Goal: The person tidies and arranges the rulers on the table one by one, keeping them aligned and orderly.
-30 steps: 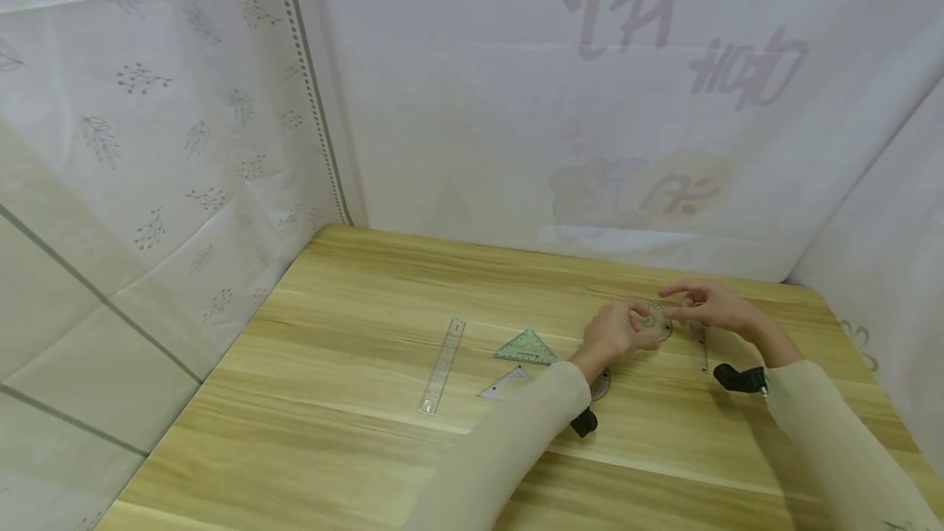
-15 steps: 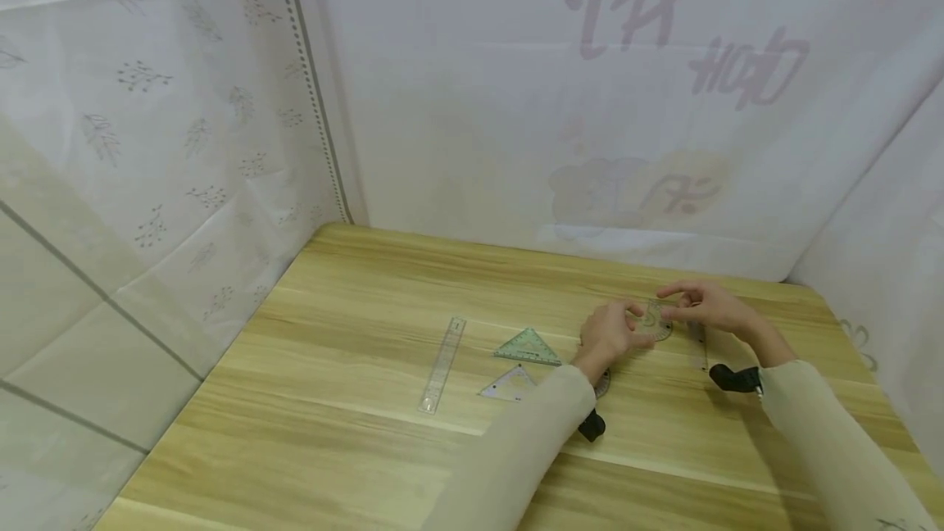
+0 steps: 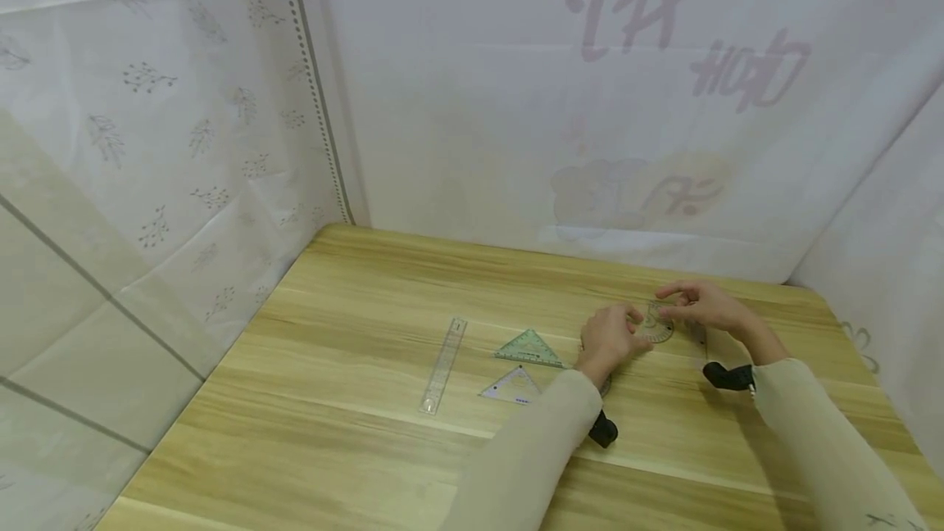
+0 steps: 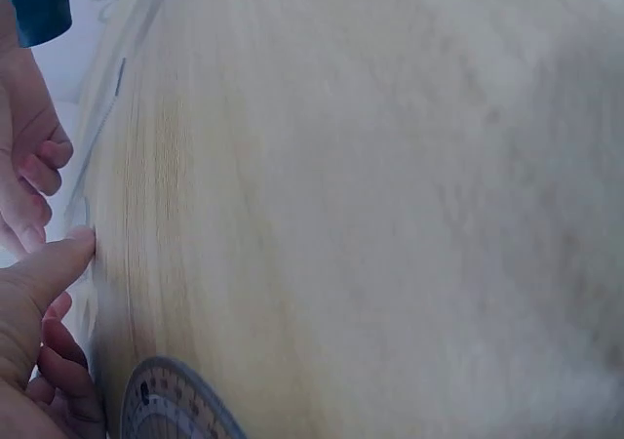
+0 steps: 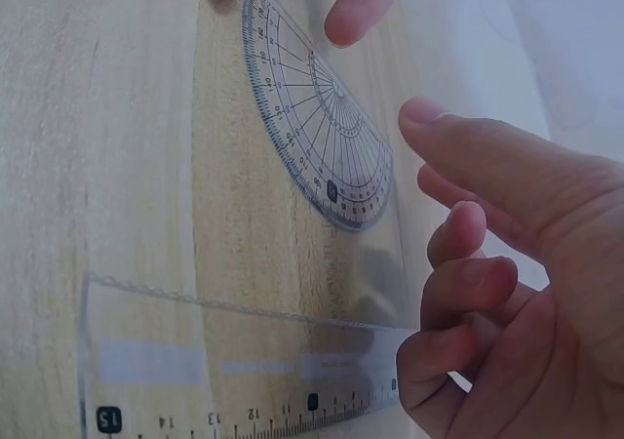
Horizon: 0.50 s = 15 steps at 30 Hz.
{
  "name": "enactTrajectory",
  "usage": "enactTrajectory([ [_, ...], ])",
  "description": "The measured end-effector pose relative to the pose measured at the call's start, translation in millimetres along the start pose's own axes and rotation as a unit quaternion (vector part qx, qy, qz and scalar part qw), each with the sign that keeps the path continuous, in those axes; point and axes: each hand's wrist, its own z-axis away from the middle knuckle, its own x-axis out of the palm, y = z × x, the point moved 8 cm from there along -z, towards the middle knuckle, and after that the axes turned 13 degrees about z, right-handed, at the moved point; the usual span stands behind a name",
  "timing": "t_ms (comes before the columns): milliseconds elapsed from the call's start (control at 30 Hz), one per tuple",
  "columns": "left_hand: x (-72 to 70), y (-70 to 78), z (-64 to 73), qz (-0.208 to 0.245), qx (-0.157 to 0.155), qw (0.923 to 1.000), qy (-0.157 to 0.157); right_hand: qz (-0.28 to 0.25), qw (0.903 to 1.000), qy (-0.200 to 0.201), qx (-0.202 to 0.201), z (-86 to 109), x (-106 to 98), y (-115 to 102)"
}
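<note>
A clear protractor (image 3: 659,329) lies on the wooden table between my two hands, its straight edge slanting in the right wrist view. My left hand (image 3: 609,338) is at its left side, with one fingertip right at the protractor's corner and another finger raised above the table. Across from it, my right hand (image 3: 704,306) holds nothing, thumb extended and other fingers loosely bent. Beneath the right hand lies a clear ruler (image 5: 249,371), partly covered. A second protractor (image 4: 175,405) lies beside my left hand; my left wrist hides most of it in the head view.
Left of my hands lie a green set square (image 3: 528,349), a purple-tinted set square (image 3: 510,386) and another clear ruler (image 3: 443,367). Printed cloth (image 3: 457,129) hangs behind and beside the wooden table (image 3: 310,400).
My left forearm has shifted slightly right, showing more of the purple set square. My right forearm has moved slightly left. The protractor between the hands has barely moved.
</note>
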Motion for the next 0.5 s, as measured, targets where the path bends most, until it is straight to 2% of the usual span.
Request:
enactTrajectory([
  [300,-0.9,1.0,1.8,-0.009,0.004,0.9998,0.014,0.010,0.9999,0.004,-0.001,-1.4,2.3,6.3],
  [500,-4.2,-0.6,3.9,0.006,0.000,0.9995,0.030,0.040,0.9992,0.000,0.000,-2.6,5.2,6.6],
])
